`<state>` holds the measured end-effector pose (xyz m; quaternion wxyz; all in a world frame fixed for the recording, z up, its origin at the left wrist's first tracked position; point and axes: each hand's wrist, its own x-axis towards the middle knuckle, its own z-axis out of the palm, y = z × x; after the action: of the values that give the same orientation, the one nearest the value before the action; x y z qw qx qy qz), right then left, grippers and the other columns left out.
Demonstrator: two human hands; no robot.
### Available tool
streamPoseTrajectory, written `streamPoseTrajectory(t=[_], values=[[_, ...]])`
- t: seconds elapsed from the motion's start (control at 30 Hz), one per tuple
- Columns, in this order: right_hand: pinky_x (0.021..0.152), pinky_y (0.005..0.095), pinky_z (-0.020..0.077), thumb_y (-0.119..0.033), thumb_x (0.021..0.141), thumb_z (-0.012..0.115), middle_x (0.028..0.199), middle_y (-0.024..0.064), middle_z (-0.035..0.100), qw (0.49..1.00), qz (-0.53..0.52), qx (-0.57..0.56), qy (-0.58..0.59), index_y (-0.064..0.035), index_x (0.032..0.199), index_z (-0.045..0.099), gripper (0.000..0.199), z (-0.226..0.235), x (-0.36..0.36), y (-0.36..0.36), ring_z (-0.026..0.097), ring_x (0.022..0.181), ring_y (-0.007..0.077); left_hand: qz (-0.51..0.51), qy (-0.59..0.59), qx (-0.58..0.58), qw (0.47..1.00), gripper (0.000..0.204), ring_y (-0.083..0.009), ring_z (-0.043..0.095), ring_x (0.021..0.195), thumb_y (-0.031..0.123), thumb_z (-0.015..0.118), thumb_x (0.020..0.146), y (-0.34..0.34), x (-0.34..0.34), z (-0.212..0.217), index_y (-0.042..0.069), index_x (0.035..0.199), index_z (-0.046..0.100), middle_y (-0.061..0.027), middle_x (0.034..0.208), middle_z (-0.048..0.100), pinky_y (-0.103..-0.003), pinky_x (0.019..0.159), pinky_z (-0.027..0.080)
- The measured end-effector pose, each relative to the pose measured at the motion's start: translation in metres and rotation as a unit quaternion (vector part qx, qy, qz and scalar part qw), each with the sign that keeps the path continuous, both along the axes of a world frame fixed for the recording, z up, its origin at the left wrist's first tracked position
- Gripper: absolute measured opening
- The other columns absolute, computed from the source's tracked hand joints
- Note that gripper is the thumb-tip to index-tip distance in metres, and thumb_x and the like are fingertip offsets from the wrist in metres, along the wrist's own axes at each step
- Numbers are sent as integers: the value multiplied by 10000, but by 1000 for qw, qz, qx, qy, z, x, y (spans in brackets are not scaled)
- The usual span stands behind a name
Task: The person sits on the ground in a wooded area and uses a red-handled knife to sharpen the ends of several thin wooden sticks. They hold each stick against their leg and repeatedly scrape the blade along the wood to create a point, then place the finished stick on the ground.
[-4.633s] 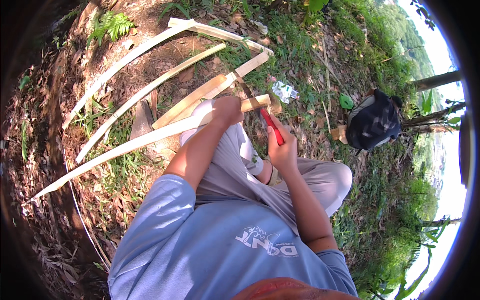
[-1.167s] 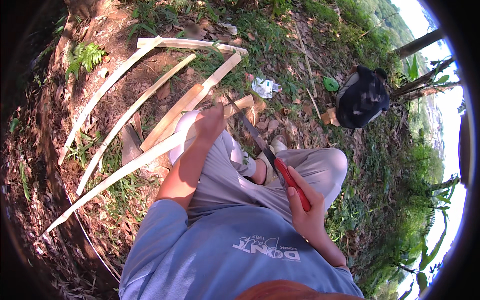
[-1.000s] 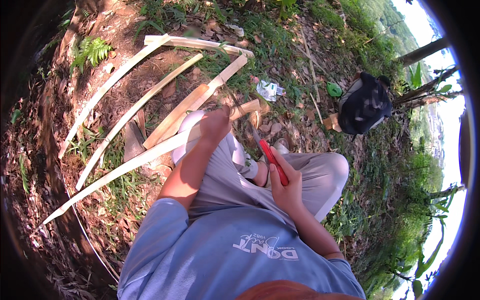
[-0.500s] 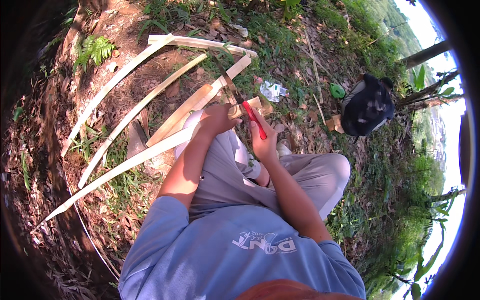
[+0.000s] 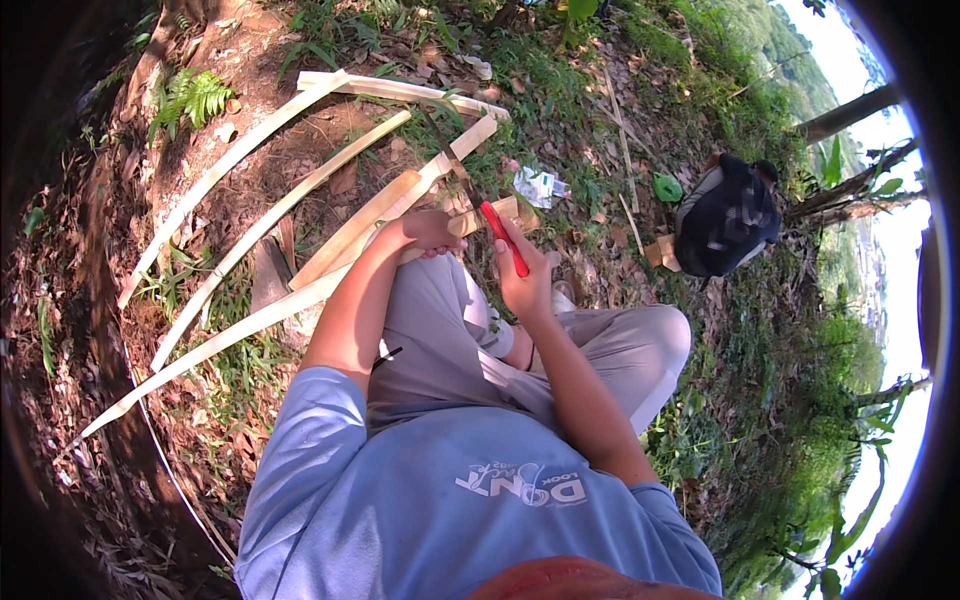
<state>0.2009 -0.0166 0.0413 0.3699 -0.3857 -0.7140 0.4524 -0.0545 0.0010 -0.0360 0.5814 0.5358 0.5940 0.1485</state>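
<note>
My left hand (image 5: pixel 432 232) is closed around a long pale wooden strip (image 5: pixel 240 332). The strip runs under my left forearm to the lower left, and its short end (image 5: pixel 497 212) sticks out to the right of the hand. My right hand (image 5: pixel 525 282) grips the red handle (image 5: pixel 506 240) of a tool with a long, narrow dark blade (image 5: pixel 462 172). The blade points up and to the left, beside the strip's short end; whether it is a saw or a knife I cannot tell. Both hands are close together above my crossed legs.
Several more pale strips (image 5: pixel 290 225) lie on the ground to the left and ahead. A clear plastic packet (image 5: pixel 540 187) rests beyond my hands. At the right stand a dark backpack (image 5: pixel 728 215) and a green object (image 5: pixel 667 187). Leaf litter and grass surround me.
My left hand has turned and drawn slightly back with the strip, which now passes under the forearm. The right hand keeps its grip on the red handle, shifting only slightly.
</note>
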Motion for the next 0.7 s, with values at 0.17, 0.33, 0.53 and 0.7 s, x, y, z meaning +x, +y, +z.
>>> streamPoseTrajectory(t=[0.17, 0.33, 0.53, 0.7], values=[[820, 279, 536, -174, 1109, 639, 1048, 109, 770, 998, -16, -51, -35, -5, 1500, 635, 426, 23, 28, -19, 633, 897, 93, 6, 283, 177, 943, 427, -427, 762, 922, 365, 714, 993, -26, 34, 12, -55, 961, 782, -276, 973, 766, -525, 819, 587], [804, 253, 511, -177, 1114, 629, 1071, 71, 751, 996, -23, -82, -9, -15, 1512, 633, 430, 15, 54, -35, 617, 900, 82, 122, 351, 224, 901, 280, -415, 782, 940, 252, 693, 951, -58, 76, 15, -14, 1016, 751, -257, 983, 781, -534, 831, 619], [852, 268, 535, -190, 1108, 638, 1095, 98, 777, 999, -7, -25, -44, -19, 1511, 633, 438, 14, 60, -45, 640, 928, 87, 163, 372, 213, 888, 195, -411, 788, 857, 183, 672, 911, -64, 90, 37, 25, 1002, 742, -213, 933, 793, -523, 771, 635], [619, 228, 446, -142, 1111, 616, 885, -15, 686, 999, -29, -29, -35, -42, 1521, 641, 423, 14, 64, -49, 527, 695, 33, 154, 375, 208, 890, 184, -409, 789, 851, 175, 682, 890, -56, 86, 20, 27, 961, 764, -221, 931, 793, -518, 767, 637]])
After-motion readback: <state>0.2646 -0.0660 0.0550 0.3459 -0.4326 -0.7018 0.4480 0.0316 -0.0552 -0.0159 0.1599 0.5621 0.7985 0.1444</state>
